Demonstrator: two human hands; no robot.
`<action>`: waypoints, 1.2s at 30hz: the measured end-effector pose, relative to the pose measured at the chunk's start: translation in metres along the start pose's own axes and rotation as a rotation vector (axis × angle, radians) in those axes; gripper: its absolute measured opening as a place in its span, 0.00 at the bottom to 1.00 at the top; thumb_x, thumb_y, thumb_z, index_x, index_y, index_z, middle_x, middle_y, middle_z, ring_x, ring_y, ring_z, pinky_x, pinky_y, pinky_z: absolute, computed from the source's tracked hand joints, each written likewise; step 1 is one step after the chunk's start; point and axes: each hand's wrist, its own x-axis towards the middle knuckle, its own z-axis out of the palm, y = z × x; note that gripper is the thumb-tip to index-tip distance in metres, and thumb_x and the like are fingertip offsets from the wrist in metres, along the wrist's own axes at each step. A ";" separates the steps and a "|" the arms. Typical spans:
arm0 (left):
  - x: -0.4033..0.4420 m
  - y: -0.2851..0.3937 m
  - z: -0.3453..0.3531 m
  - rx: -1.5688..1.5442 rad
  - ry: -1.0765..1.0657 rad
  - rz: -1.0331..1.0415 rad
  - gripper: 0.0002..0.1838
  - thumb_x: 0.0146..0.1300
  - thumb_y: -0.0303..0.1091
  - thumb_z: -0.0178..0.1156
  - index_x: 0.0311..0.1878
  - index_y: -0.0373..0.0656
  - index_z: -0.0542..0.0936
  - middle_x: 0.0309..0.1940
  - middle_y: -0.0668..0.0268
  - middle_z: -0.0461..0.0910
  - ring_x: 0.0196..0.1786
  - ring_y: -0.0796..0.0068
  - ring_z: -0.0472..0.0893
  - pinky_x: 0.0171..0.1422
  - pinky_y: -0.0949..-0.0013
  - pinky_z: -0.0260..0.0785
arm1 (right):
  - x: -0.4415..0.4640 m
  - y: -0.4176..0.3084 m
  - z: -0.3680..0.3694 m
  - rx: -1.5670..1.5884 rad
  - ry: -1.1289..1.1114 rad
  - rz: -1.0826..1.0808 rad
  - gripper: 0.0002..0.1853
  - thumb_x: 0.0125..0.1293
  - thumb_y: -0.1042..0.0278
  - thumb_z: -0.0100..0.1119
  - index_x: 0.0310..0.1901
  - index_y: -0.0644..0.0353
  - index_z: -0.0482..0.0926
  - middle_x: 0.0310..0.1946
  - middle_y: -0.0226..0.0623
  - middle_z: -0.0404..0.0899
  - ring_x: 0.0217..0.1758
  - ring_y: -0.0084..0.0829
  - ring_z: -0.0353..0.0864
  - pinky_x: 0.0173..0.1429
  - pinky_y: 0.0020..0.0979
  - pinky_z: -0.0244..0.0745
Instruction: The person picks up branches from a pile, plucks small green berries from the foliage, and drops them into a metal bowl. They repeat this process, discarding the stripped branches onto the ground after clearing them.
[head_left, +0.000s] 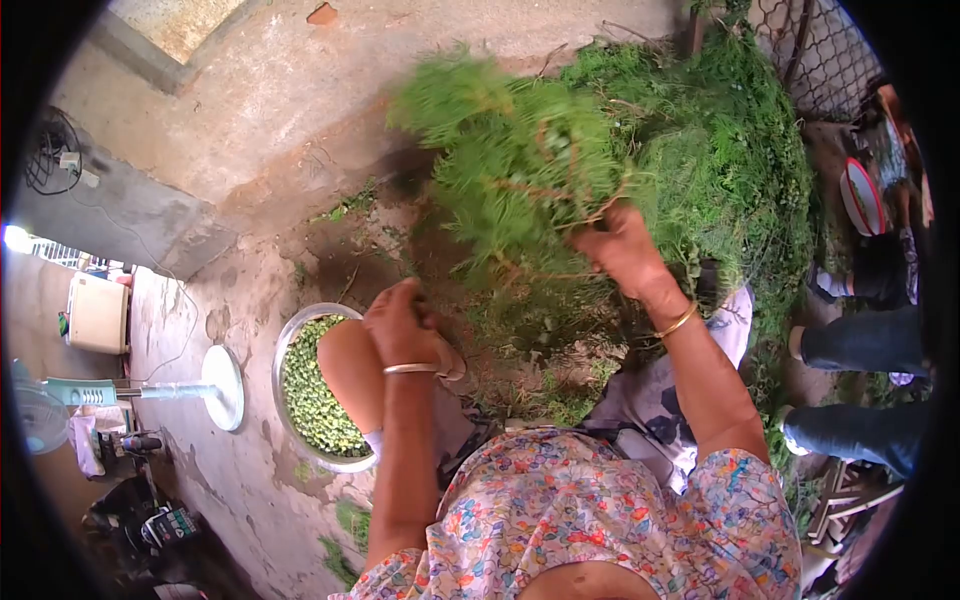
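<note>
Right hand point(620, 255): closed round the stems of a leafy green bunch point(520, 150), held up in front of the body, just above bare ground and left of the large plant heap point(745, 180). The leaves were blurred; the woody stems showed more clearly near the fingers.

Left hand point(400, 322): fingers curled inward, low and apart from the bunch, near the metal bowl point(281, 400). Could not tell whether it held anything; the palm was hidden.

Bowl: on the floor at the person's left, well filled with small green pods point(315, 385), partly covered from view.

Handling notes (judgement): the grip at the stems looked sound, since it left the leafy end free and easy to inspect. A firm hold close to where the stems met was called for, so that no sprig slipped out; squeezing further up would have crushed the foliage. The heap lay close by and its stems looked tangled, so the bunch was best lifted well free of it, with loose strands teased apart rather than yanked. The left hand was well placed to steady or pick at the stems. Bunch best held away from the bowl's rim, lest leaf scraps fall among the pods.
</note>
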 end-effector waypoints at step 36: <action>0.098 0.022 -0.323 0.248 0.608 0.307 0.24 0.46 0.20 0.58 0.50 0.22 0.74 0.33 0.53 0.79 0.28 0.71 0.77 0.29 0.72 0.73 | 0.003 -0.007 -0.006 0.309 0.131 0.076 0.07 0.52 0.74 0.67 0.24 0.64 0.76 0.21 0.30 0.75 0.19 0.19 0.68 0.19 0.25 0.60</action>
